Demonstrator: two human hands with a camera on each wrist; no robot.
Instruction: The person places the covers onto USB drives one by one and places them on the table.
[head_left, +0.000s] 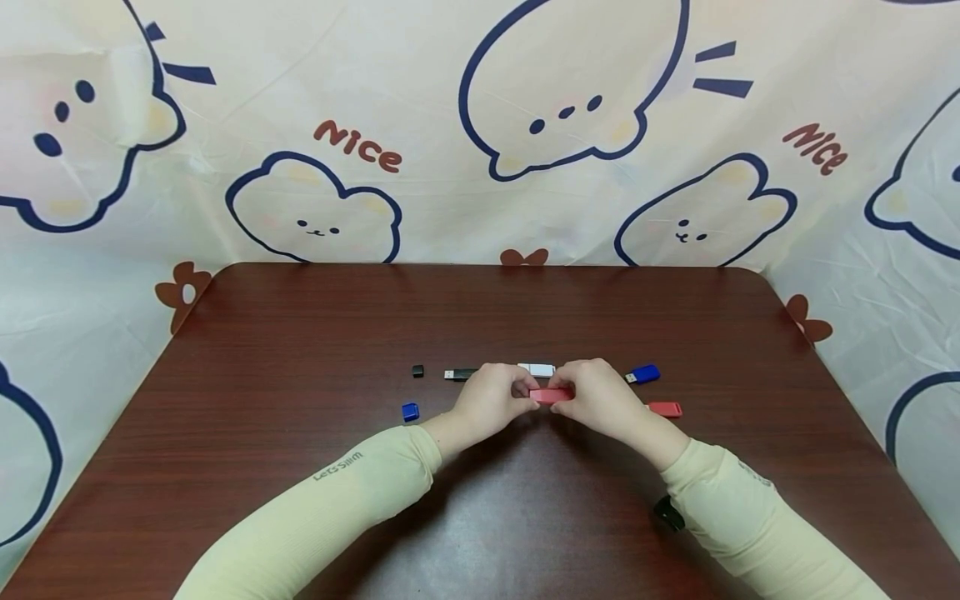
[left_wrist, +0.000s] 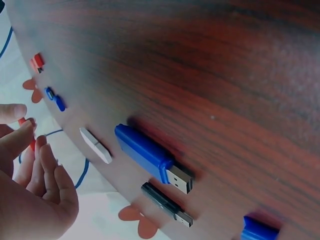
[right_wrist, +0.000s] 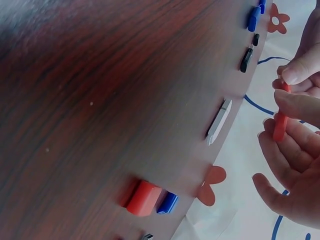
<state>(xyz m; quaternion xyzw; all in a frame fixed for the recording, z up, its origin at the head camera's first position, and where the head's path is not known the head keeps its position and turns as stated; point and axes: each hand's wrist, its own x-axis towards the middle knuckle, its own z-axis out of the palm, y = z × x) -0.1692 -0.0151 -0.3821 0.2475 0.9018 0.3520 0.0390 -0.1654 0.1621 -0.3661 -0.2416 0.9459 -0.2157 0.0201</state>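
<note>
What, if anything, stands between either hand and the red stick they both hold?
Nothing visible: the left hand and right hand both pinch the red stick directly. The white stick lies beyond it on the table, not between.

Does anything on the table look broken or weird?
Nothing looks broken or spilled. One oddity: the black cap lies left of the black USB stick, not on it, so the metal plug shows bare.

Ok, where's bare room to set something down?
Bare wood lies between the white drive and the far edge of the table, left of the leftmost blue cap, right of the rightmost red drive, and between the sleeves. It's crowded from the black drive to that drive, around the left hand and right hand pinching a red piece.
</note>
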